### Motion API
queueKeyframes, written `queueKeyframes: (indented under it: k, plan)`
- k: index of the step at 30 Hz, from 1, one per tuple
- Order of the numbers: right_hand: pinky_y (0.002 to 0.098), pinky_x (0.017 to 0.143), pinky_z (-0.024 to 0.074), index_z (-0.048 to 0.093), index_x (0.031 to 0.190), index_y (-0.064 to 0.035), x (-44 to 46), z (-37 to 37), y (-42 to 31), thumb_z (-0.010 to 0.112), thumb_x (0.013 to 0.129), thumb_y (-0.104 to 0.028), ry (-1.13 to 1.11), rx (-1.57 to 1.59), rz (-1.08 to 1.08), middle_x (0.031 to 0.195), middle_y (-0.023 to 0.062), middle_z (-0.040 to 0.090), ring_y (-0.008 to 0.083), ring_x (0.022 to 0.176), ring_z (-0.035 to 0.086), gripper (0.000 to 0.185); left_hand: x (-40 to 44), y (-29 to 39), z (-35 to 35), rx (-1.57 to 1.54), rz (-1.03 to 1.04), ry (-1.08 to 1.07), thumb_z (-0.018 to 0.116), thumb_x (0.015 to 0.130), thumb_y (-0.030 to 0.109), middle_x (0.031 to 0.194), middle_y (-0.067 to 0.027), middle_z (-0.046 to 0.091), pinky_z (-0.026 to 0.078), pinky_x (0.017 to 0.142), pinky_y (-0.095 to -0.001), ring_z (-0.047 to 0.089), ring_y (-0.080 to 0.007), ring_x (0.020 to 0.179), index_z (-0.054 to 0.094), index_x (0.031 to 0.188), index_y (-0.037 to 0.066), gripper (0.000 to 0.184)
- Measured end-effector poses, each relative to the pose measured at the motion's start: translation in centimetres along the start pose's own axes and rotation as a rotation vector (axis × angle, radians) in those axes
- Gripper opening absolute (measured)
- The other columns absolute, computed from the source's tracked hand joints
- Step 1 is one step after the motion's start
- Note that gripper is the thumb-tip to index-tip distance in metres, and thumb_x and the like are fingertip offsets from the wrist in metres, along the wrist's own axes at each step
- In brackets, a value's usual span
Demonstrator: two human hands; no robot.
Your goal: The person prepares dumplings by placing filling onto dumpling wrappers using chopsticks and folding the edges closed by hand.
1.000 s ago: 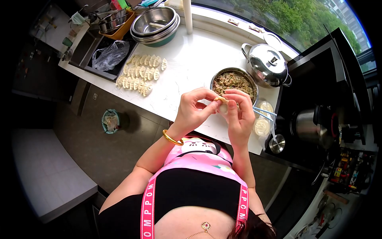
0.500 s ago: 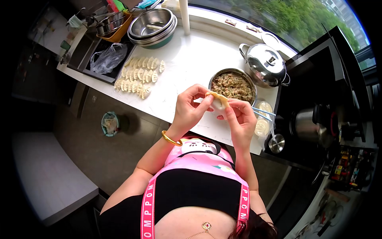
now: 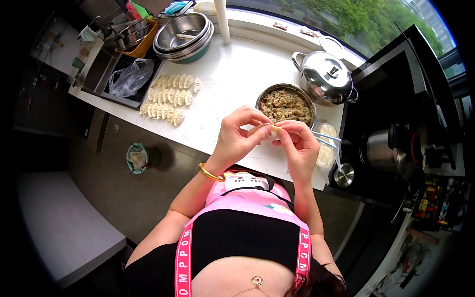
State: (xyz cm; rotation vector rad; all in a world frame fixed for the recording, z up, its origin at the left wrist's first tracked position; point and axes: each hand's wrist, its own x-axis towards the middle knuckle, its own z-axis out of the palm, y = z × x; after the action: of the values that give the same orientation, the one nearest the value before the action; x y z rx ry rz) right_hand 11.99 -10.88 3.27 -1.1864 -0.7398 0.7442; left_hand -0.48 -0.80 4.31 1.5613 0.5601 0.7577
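Dumpling [image 3: 275, 130]: half a second earlier it was spread between the hands; since then the fingertips had drawn together over it, leaving a pale patch in sight. Whether it held filling I could not tell.
Hair [image 3: 316, 280]: dark strands covered the lower end of one pink strap [image 3: 303, 255].
Left hand [image 3: 240, 132]: thumb and fingers pinched one side of the dumpling; a gold bangle [image 3: 212, 173] circled the wrist.
Right hand [image 3: 299, 147]: thumb and forefinger gripped the other side, the remaining fingers curled and partly hidden.
Counter edge: both forearms crossed it, and the dumpling was held above the counter [image 3: 222, 84], just in front of the bowl.
Bowl [image 3: 314, 105]: fingers screened its near rim; meat filling [image 3: 284, 104] showed beyond them.
Blue sticks [image 3: 326, 136]: they jutted out beside the right hand, their other ends out of sight.
Bagged rounds [image 3: 325, 156]: blurred under clear plastic, they sat close to the stove [image 3: 371, 119], leaving little room on that side.
Open room: bare white surface stretched left of the bowl to three tight rows of dumplings [image 3: 168, 98].
Lidded pot [image 3: 327, 79]: just behind the bowl, contents hidden.
Window [image 3: 366, 22]: cut off at the upper right.
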Motion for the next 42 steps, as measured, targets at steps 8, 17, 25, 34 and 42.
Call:
queueKeyframes:
  k: [8, 17, 25, 34, 42]
  plan:
    - [0.0288, 0.070, 0.0498, 0.062, 0.085, 0.0005, 0.7, 0.9, 0.1, 0.069, 0.079, 0.000, 0.089, -0.479, -0.416, 0.091, 0.0105, 0.060, 0.0196, 0.081, 0.060, 0.010, 0.2, -0.2, 0.5, 0.217, 0.122, 0.092, 0.066, 0.081, -0.002, 0.091, -0.0059, 0.060, 0.056, 0.057, -0.0199, 0.063, -0.0105, 0.077, 0.065, 0.087, -0.001, 0.007]
    - [0.0317, 0.072, 0.0490, 0.063, 0.086, -0.0004, 1.4, 0.5, 0.5, 0.070, 0.078, -0.001, 0.008, -0.444, -0.362, 0.090, 0.0104, 0.060, 0.0211, 0.083, 0.060, 0.011, -0.1, -0.2, 0.1, 0.152, 0.135, 0.050, 0.063, 0.083, -0.004, 0.091, -0.0060, 0.062, 0.057, 0.062, -0.0215, 0.064, -0.0114, 0.080, 0.065, 0.088, 0.000, 0.007]
    - [0.0321, 0.075, 0.0491, 0.065, 0.088, 0.0002, 1.5, 0.8, -0.3, 0.068, 0.079, -0.002, -0.026, -0.433, -0.302, 0.089, 0.0113, 0.064, 0.0224, 0.086, 0.062, 0.010, -0.5, 0.1, 0.7, 0.133, 0.112, 0.143, 0.065, 0.082, -0.001, 0.090, -0.0077, 0.065, 0.055, 0.061, -0.0257, 0.067, -0.0158, 0.082, 0.054, 0.105, 0.002, 0.026]
    - [0.0380, 0.078, 0.0468, 0.060, 0.085, -0.0004, 1.5, 1.3, 0.8, 0.067, 0.077, 0.000, 0.013, -0.623, -0.396, 0.087, 0.0131, 0.062, 0.0309, 0.089, 0.060, 0.010, -0.5, 0.4, 0.8, 0.248, 0.154, 0.105, 0.064, 0.082, -0.003, 0.092, -0.0080, 0.063, 0.057, 0.065, -0.0236, 0.066, -0.0148, 0.084, 0.053, 0.109, 0.001, 0.030]
    - [0.0351, 0.077, 0.0483, 0.064, 0.096, -0.0008, 1.6, 0.9, -0.3, 0.068, 0.079, -0.002, 0.061, -0.566, -0.448, 0.096, 0.0123, 0.060, 0.0271, 0.091, 0.060, 0.018, -0.3, 0.1, 0.3, 0.053, 0.037, 0.151, 0.060, 0.082, -0.004, 0.096, -0.0082, 0.062, 0.058, 0.063, -0.0251, 0.065, -0.0145, 0.084, 0.055, 0.113, 0.001, 0.032]
